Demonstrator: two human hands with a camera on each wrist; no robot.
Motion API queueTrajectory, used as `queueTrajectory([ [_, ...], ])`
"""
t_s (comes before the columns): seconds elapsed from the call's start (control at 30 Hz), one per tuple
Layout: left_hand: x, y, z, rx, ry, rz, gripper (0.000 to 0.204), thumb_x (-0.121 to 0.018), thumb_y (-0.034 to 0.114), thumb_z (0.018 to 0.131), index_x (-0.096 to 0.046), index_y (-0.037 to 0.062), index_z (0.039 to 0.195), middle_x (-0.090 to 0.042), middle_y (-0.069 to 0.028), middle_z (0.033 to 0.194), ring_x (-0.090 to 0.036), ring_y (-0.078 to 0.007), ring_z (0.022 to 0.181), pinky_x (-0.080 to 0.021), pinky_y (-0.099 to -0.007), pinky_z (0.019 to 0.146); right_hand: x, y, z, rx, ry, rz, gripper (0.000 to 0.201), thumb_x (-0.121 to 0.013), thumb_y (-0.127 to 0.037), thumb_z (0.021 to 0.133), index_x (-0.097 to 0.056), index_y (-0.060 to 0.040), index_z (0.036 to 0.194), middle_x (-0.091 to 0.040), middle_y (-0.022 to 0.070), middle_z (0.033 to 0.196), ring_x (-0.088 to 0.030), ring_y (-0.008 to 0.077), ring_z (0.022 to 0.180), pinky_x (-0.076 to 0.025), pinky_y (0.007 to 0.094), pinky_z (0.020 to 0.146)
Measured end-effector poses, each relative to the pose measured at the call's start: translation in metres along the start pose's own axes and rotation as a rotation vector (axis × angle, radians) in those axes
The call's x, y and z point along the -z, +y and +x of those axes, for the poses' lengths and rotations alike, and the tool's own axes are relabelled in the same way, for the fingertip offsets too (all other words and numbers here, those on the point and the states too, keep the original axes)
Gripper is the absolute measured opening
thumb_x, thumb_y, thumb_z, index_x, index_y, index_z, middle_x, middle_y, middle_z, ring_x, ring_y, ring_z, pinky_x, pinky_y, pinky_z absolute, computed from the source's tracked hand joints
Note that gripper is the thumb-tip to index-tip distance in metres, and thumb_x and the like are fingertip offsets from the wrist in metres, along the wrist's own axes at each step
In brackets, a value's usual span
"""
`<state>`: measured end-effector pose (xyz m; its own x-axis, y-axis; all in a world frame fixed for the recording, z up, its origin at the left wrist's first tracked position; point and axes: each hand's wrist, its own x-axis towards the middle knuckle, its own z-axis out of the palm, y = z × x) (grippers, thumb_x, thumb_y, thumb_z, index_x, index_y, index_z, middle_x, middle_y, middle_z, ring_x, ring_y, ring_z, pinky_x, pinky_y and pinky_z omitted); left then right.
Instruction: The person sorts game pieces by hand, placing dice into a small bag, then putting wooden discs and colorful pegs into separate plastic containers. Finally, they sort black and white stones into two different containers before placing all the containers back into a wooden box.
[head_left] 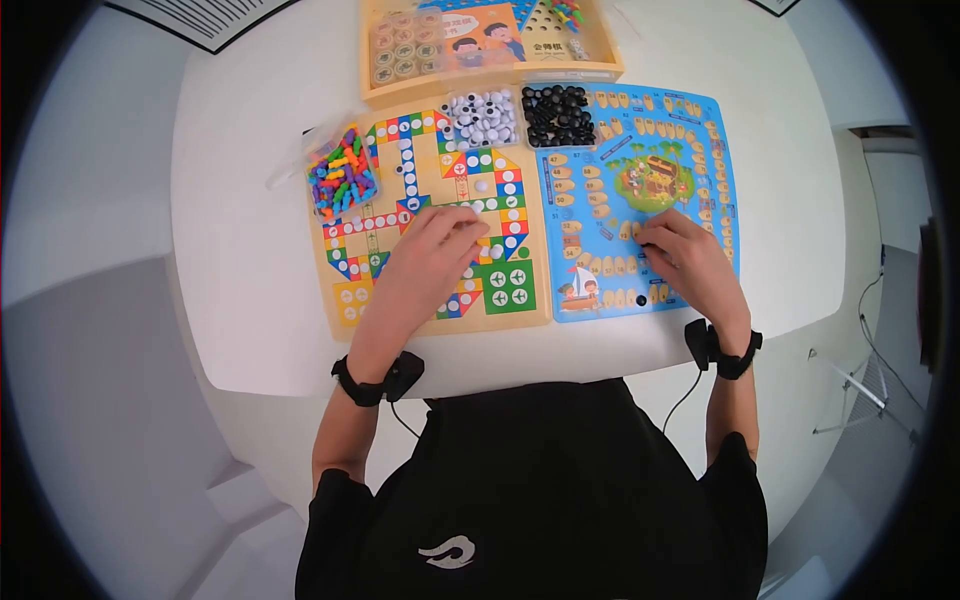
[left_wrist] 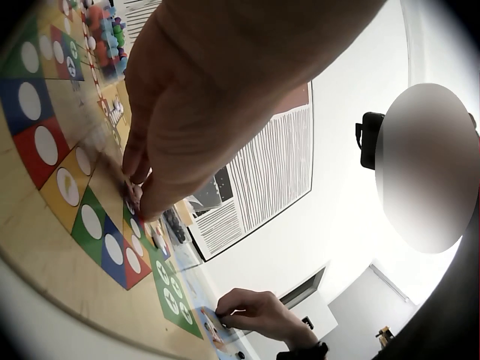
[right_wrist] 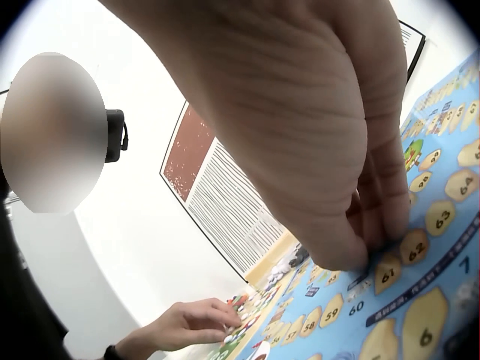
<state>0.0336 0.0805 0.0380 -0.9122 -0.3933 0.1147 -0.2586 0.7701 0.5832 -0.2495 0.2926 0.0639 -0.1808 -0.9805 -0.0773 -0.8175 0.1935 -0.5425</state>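
My left hand [head_left: 430, 250] is low over a colorful flying-chess board [head_left: 435, 325], thumb and fingertips drawn together in a pinch on a white go stone that the fingers mostly hide. Other white go stones lie close by, one just right of the fingertips [head_left: 496, 252] and one farther up [head_left: 481, 186]. Over the blue numbered board [head_left: 570, 215], my right hand [head_left: 690, 260] pinches a black go stone [head_left: 643, 240], of which only a dark edge shows. In the right wrist view the fingertips [right_wrist: 396, 221] reach the numbered spaces 61 and 62. Another black stone [head_left: 642, 300] lies nearer the front edge.
Clear boxes of white stones [head_left: 480, 118] and black stones [head_left: 558, 115] stand at the boards' far side. A box of colored pegs [head_left: 343, 175] sits at the left. Behind them is a wooden tray [head_left: 490, 80] with wooden chess discs and a booklet.
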Motion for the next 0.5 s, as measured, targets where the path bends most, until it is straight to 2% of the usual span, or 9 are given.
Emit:
queueTrajectory([
  [0.07, 0.001, -0.006, -0.001, -0.015, 0.025, 0.053, 0.021, -0.075, 0.008, 0.091, -0.073, 0.0031, 0.112, -0.067, -0.0073, 0.114, -0.064, -0.028, 0.109, -0.055, -0.0375, 0.093, 0.003, 0.004, -0.016, -0.108, -0.006, 0.003, 0.021, -0.078, -0.006, 0.086, -0.075, -0.0029, 0.106, -0.068, 0.0082, 0.106, -0.071, 0.0297, 0.093, -0.058, 0.0411, 0.079],
  [0.17, 0.004, -0.009, -0.007, 0.033, 0.05, 0.028, 0.017, -0.075, 0.006, 0.09, -0.074, 0.0036, 0.108, -0.068, -0.0071, 0.109, -0.067, -0.0277, 0.102, -0.056, -0.0373, 0.089, 0.008, -0.006, -0.04, -0.133, -0.053, 0.012, 0.024, -0.081, -0.006, 0.083, -0.074, -0.0027, 0.106, -0.067, 0.0076, 0.11, -0.071, 0.0289, 0.096, -0.058, 0.0405, 0.081],
  [0.3, 0.009, -0.011, -0.019, 0.075, 0.103, 0.02, 0.016, -0.074, 0.003, 0.089, -0.072, 0.0034, 0.105, -0.067, -0.008, 0.104, -0.067, -0.0267, 0.098, -0.057, -0.0363, 0.084, -0.008, -0.02, -0.046, -0.063, -0.029, 0.095, 0.024, -0.081, -0.001, 0.081, -0.074, -0.0015, 0.104, -0.067, 0.0078, 0.112, -0.07, 0.0291, 0.097, -0.06, 0.0392, 0.084],
  [0.37, 0.012, -0.014, -0.026, 0.195, 0.113, -0.034, 0.017, -0.075, 0.004, 0.088, -0.072, 0.0049, 0.105, -0.067, -0.0081, 0.102, -0.067, -0.0273, 0.096, -0.057, -0.0367, 0.082, -0.015, -0.022, -0.047, -0.045, -0.008, 0.084, 0.022, -0.08, -0.001, 0.082, -0.074, -0.0015, 0.103, -0.067, 0.0081, 0.111, -0.071, 0.0295, 0.096, -0.06, 0.0393, 0.083],
  [0.5, 0.017, -0.02, -0.029, 0.174, 0.196, 0.04, 0.016, -0.075, 0.004, 0.088, -0.072, 0.0053, 0.104, -0.067, -0.0074, 0.1, -0.068, -0.0264, 0.095, -0.057, -0.0364, 0.08, -0.018, -0.022, -0.041, -0.022, 0.036, 0.064, 0.017, -0.076, 0.002, 0.083, -0.073, -0.0012, 0.099, -0.067, 0.0088, 0.105, -0.071, 0.0306, 0.09, -0.06, 0.0397, 0.08],
])
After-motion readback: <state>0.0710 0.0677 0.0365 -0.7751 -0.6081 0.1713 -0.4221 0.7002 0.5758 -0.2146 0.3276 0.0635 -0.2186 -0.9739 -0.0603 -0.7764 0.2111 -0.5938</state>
